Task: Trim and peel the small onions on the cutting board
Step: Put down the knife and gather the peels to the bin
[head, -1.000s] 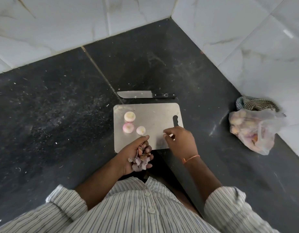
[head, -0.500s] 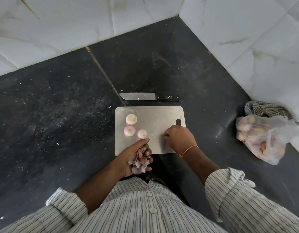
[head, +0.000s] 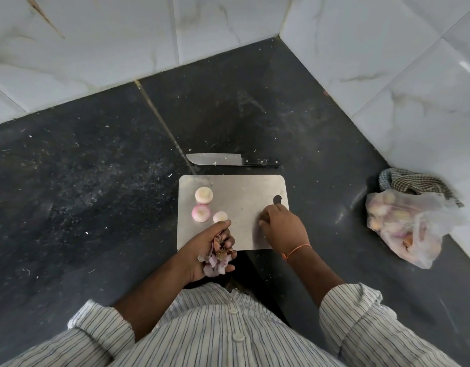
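Now the right hand (head: 283, 229) has slid along the cutting board (head: 242, 197), fingers curled, grip unclear. Left hand (head: 210, 251) holds peels (head: 215, 259) beside three peeled onions (head: 203, 194); peels could spill.

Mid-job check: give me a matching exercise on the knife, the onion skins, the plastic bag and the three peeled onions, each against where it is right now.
Things:
1. knife
2. onion skins
3. plastic bag
4. peeled onions

Places:
A. on the left part of the cutting board
B. on the dark counter just beyond the board's far edge
C. held in the left hand
D. on the counter to the right, by the checked cloth

Pairs: 1-B, 2-C, 3-D, 4-A
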The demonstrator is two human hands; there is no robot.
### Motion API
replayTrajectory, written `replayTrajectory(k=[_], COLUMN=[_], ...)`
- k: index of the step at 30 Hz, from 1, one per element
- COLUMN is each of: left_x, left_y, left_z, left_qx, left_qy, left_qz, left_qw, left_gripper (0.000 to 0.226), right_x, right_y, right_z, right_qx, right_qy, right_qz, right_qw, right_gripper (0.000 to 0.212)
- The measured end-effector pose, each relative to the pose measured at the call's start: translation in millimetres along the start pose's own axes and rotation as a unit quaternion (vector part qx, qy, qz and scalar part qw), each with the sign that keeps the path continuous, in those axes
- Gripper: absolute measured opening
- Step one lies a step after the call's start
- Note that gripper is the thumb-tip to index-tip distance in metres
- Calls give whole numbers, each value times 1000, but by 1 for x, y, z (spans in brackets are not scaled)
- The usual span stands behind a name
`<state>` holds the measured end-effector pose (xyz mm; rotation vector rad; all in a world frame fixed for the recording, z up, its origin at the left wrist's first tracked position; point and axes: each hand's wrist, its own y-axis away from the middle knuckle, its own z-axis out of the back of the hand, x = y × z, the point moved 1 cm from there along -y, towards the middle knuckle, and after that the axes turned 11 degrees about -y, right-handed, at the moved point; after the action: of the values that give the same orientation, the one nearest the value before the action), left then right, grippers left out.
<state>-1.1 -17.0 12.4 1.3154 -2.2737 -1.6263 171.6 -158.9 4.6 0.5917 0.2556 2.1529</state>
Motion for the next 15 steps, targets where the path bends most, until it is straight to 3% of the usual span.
replayTrajectory(k=[8, 12, 15], left_x=[6, 6, 7], left_y=[0, 3, 1], left_z=[5, 11, 15], left_qx=[-2, 2, 2], left_qy=[1, 3, 6], left_qz=[8, 1, 2], left_qw=[1000, 1000, 1000], left_gripper=[49, 49, 46], right_x=[12, 23, 44], right_y=[6, 20, 41], right_z=[-7, -3, -1], right_qx=[43, 81, 37], right_qy=[42, -126, -299], right_qz=[14, 22, 28], right_qw=[998, 988, 953], right_gripper=[24, 17, 10])
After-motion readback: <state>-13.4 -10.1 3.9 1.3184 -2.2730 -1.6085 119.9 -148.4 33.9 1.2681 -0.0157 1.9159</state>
